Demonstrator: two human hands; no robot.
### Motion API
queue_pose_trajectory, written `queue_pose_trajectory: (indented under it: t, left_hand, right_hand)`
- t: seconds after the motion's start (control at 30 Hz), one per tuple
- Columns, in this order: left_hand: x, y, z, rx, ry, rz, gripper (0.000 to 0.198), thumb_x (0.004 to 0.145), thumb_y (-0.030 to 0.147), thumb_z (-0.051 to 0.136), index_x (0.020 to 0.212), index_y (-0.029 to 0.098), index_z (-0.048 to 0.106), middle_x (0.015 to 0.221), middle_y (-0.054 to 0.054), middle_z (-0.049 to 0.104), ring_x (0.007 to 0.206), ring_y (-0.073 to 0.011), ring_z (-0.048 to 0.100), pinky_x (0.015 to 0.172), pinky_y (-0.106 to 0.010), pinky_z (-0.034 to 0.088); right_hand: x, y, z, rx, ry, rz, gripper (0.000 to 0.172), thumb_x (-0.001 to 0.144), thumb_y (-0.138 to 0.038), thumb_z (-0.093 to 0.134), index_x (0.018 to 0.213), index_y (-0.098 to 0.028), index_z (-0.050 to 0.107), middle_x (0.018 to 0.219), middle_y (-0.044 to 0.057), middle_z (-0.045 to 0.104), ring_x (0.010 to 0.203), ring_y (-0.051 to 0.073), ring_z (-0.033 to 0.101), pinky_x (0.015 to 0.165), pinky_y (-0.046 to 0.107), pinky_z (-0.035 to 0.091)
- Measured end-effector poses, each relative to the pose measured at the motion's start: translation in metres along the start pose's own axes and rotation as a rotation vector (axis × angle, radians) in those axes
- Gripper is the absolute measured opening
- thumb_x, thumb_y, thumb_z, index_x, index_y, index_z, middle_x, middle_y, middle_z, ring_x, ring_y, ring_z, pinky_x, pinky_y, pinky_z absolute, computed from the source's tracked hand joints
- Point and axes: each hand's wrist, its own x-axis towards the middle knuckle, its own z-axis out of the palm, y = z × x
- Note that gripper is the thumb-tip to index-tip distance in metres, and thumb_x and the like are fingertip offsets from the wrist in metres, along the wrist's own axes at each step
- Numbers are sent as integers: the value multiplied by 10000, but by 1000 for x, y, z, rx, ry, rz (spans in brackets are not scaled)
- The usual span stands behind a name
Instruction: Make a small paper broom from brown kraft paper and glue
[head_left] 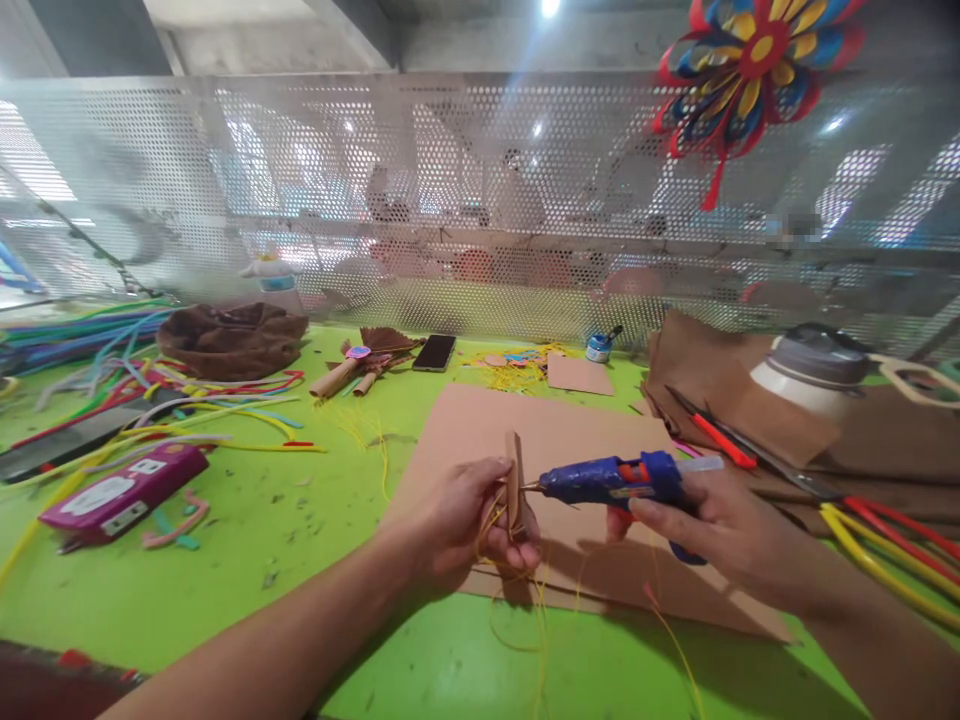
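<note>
My left hand [469, 520] is closed around a small folded piece of brown cardboard [514, 482] with thin yellow strands hanging from it. My right hand [720, 530] grips a blue hot glue gun [619, 480] with an orange trigger, held level. Its metal nozzle points left and touches the cardboard piece. Both hands hover over a flat brown cardboard sheet [570, 440] lying on the green table [225, 590].
A pink box [124, 492] and coloured strips [150, 400] lie at left. A brown fabric bowl [232, 340], a phone [434, 352] and a small glue pot [598, 346] sit at the back. Red-handled scissors [720, 440], brown paper and a white container [814, 375] are at right. A perforated metal screen stands behind.
</note>
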Motion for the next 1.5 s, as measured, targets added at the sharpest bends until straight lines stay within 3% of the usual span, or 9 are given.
queue_pose_trajectory:
  t: [0.1,0.37,0.5,0.83,1.13,1.5]
  left_hand:
    - [0,0,0,17,1,2,396,939,291,264,785,66,551,568,-125,641,415,-182,622,374,-233,475]
    - [0,0,-1,27,-11,5,355,936,300,275,805,87,528,588,-109,639,436,-190,637,382,-234,480]
    - [1,-1,-3,31,-42,1,356,938,311,270,824,89,523,584,-119,642,438,-196,638,377,-234,475]
    - [4,-5,-8,70,-113,8,404,927,337,297,775,68,557,566,-125,644,427,-198,630,367,-246,471]
    - [3,-6,-7,86,-106,3,455,918,360,304,702,67,576,553,-116,630,408,-188,616,369,-243,448]
    - [3,-5,-7,85,-120,-9,406,921,346,290,758,86,556,521,-101,627,357,-178,579,349,-242,425]
  right_hand:
    - [0,-2,0,-30,-26,6,410,842,-530,525,835,-167,716,802,66,684,769,195,601,711,301,471]
    - [-4,-3,1,-16,-48,-21,401,850,-515,526,837,-159,710,845,90,695,825,222,605,690,298,472]
    - [-3,-2,1,-23,-39,1,376,838,-510,546,835,-171,710,802,70,682,767,203,598,630,276,465]
    - [-1,-6,4,-16,0,-10,385,859,-520,518,812,-164,657,782,54,651,752,174,581,676,269,453]
    - [0,-4,4,-9,-10,-11,393,868,-515,507,799,-152,642,812,73,652,820,195,585,708,292,454]
    - [-5,-5,2,-80,-30,-55,389,893,-507,467,743,-171,594,741,40,596,737,164,548,630,273,421]
